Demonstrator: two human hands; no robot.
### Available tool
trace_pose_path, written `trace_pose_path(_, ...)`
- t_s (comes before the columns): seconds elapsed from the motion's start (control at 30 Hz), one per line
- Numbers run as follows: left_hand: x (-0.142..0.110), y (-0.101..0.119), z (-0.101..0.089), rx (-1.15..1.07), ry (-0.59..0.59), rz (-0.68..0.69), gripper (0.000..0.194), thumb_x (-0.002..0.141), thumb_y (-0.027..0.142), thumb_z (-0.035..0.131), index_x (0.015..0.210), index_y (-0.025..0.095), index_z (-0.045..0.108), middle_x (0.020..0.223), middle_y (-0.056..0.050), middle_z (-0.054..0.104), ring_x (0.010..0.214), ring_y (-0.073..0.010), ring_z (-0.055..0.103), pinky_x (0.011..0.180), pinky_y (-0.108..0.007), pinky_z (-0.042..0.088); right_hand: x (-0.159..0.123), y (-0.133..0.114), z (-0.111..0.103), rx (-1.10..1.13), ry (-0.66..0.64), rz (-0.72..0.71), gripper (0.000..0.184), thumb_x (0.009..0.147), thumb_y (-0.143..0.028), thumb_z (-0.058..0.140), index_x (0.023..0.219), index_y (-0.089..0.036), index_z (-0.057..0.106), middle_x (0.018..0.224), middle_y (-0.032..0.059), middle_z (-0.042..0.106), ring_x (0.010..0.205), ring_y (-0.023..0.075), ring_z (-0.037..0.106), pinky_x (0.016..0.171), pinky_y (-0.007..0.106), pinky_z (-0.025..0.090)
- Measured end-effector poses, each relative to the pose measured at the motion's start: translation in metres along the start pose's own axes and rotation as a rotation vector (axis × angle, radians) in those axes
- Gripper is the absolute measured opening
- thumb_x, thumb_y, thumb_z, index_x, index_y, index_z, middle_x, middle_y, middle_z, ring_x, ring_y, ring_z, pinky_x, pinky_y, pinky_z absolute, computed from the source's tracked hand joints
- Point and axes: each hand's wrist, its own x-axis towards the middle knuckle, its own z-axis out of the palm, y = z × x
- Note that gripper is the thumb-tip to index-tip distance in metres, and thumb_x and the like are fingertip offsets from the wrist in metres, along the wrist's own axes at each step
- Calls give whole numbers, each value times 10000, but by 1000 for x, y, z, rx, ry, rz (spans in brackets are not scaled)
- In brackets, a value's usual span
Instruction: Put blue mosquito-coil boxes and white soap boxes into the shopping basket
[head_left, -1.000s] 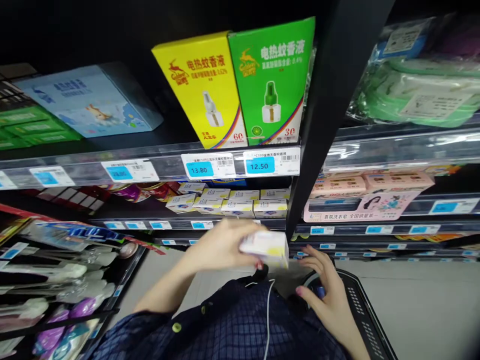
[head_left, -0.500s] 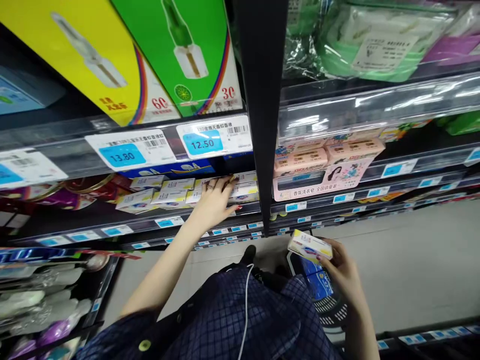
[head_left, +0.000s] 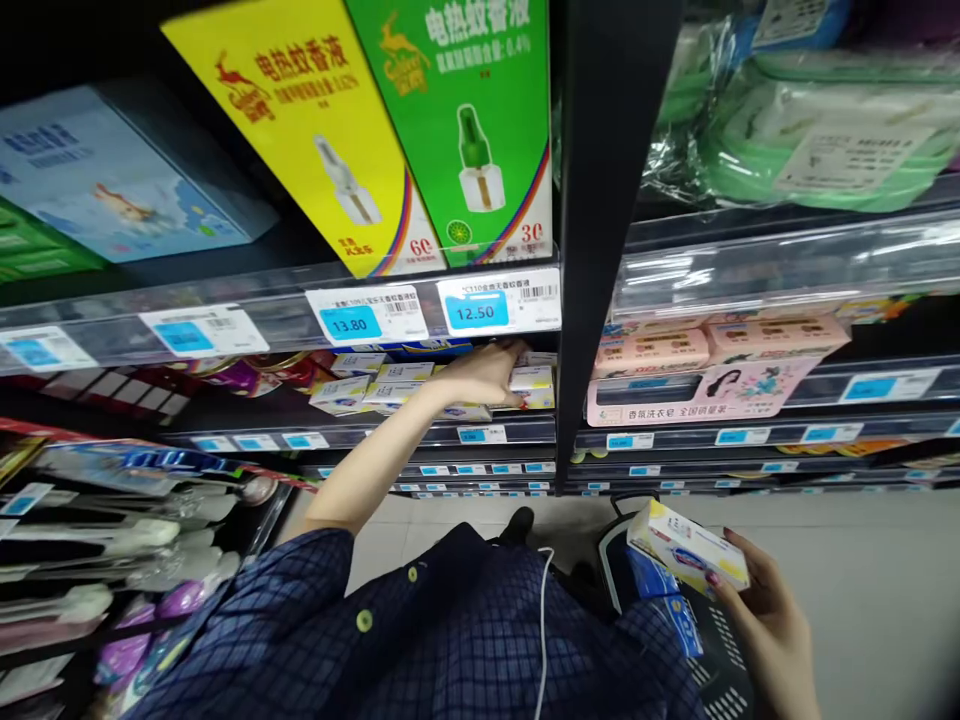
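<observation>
My left hand (head_left: 484,375) reaches into the second shelf and closes on a small white soap box (head_left: 531,379) at the right end of a row of like boxes (head_left: 360,380). Down at the lower right, my right hand (head_left: 765,615) grips another white soap box (head_left: 686,548) with a blue and yellow label, held over a black shopping basket (head_left: 716,660).
Yellow (head_left: 315,130) and green (head_left: 472,110) mosquito liquid boxes stand on the upper shelf above price tags (head_left: 499,305). A black upright post (head_left: 600,220) divides the shelves. Pink packs (head_left: 720,350) lie to the right, toothbrushes (head_left: 112,540) hang at the left.
My left hand passed the box to my right hand, then reached to the shelf and moved right along the row of boxes. My right hand sank toward the basket with the box.
</observation>
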Motion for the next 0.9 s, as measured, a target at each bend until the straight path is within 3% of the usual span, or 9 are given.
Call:
trace_pose_path(0.2,-27,-2,-24,-122,30,-86,802,662,365,722,1379,143,439,1317,-156,580,1119,-324,588,930,-388,462,6,0,14,103,-139,-52,597,701,-477,794,1192,-186,618,1149,152,681,937,281,694,736,322,603)
trace_pose_path(0.3,-65,3,-29,-102,61,-83,778,674,398,746,1350,150,450,1305,-145,567,1139,-314,569,977,-406,443,4,-17,38,90,-239,-165,501,760,-497,752,1148,-203,633,1147,139,683,961,275,689,752,313,594)
trace_pose_path(0.4,-111,16,-20,-160,142,-11,760,683,466,779,1320,202,459,1280,-113,554,1147,-300,550,992,-411,432,-12,-49,72,122,-377,-331,483,788,-590,711,1107,-237,634,1055,92,705,912,243,691,738,290,580)
trace_pose_path(0.5,-136,36,8,-445,189,-27,745,713,482,779,1328,238,437,1275,-103,538,1163,-287,536,995,-398,430,-29,-81,104,197,-495,-514,511,821,-659,636,1136,-257,620,966,61,695,827,207,669,694,283,560)
trace_pose_path(0.63,-119,66,70,-946,76,-160,806,634,581,804,1272,216,474,1261,-97,562,1169,-312,532,1008,-417,422,-39,-95,113,64,-355,-744,510,860,-683,552,1093,-242,665,965,91,659,1064,291,587,939,455,496)
trace_pose_path(0.7,-101,78,99,-1174,-75,-211,846,564,606,827,1237,210,501,1190,-76,601,1097,-306,567,945,-408,462,-40,-86,102,18,-300,-712,471,876,-653,550,1091,-253,675,1141,109,620,1232,322,501,1030,497,433)
trace_pose_path(0.77,-87,90,122,-1312,-200,-238,874,541,592,842,1255,210,512,1196,-77,616,1085,-307,582,926,-409,478,-40,-68,86,53,-302,-590,428,884,-611,570,1108,-256,658,1331,113,526,1309,323,456,1039,473,438)
trace_pose_path(0.9,-79,112,154,-1349,-237,-230,740,690,608,747,1293,211,581,1427,-109,524,1336,-322,446,1138,-438,317,-46,-29,57,160,-291,-373,433,873,-608,581,1087,-234,620,1367,140,505,1284,320,509,984,434,491)
